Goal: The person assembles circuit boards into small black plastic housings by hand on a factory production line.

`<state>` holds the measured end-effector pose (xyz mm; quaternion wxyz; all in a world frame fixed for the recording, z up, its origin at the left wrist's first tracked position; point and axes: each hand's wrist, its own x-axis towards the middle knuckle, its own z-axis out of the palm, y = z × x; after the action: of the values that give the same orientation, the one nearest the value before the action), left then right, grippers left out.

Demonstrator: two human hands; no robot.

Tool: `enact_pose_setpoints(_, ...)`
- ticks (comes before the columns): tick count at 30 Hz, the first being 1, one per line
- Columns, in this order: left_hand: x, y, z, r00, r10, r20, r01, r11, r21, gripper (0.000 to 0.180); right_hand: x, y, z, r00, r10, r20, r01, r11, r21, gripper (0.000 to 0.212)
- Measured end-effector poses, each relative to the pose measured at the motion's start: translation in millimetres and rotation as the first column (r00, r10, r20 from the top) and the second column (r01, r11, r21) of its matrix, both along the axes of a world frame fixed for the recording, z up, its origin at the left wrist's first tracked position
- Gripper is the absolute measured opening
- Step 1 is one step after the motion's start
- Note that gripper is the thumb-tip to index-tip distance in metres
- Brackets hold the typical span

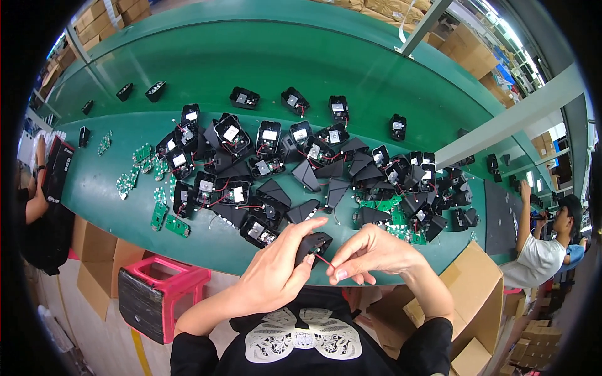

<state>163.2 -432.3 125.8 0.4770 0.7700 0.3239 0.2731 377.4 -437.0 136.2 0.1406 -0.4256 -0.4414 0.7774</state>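
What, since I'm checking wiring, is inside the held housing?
A red wire leads from the housing to the right hand. The left hand and the housing's walls hide most of the interior.

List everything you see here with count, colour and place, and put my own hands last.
Workbench: one, green, across the middle
Housings: dozens, black, mostly heaped on the workbench
Circuit boards: many, green, workbench, left and right
Held housing: one, black, over near edge
Held wire: one, red, leading off held housing
Mat: one, dark, workbench's right end
Stool: one, pink and black, lower left
Cardboard boxes: many, brown, floor and background
Co-workers: at least two, black and white clothing, both sides
Shirt: one, black, bottom
Left hand: one, bare, around held housing
Right hand: one, bare, pinching held wire
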Motion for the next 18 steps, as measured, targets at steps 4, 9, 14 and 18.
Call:
enact_pose_setpoints(4,-1.9,-0.8,-3.9,0.996,0.022,0.082,-0.010,0.990,-0.138,0.047,-2.7,-0.3,-5.2,0.988,-0.077,-0.137,0.057,0.988,-0.144,0.017)
enact_pose_setpoints(9,-1.8,0.5,0.1,0.998,-0.001,0.067,0.005,0.998,-0.064,0.046,-2.9,0.4,-9.8,0.990,-0.031,-0.134,0.020,0.996,-0.085,0.017)
enact_pose_setpoints(14,-6.4,-1.1,-1.5,0.993,-0.081,0.085,0.099,0.969,-0.224,0.056,-3.8,-3.0,2.8,0.998,-0.038,0.055,0.030,0.991,0.131,0.014)
enact_pose_setpoints(18,-2.1,-16.8,-9.5,0.972,-0.026,0.235,0.109,0.931,-0.350,0.060,-25.8,-27.3,3.7,0.914,-0.404,-0.028,0.358,0.774,0.523,0.008)
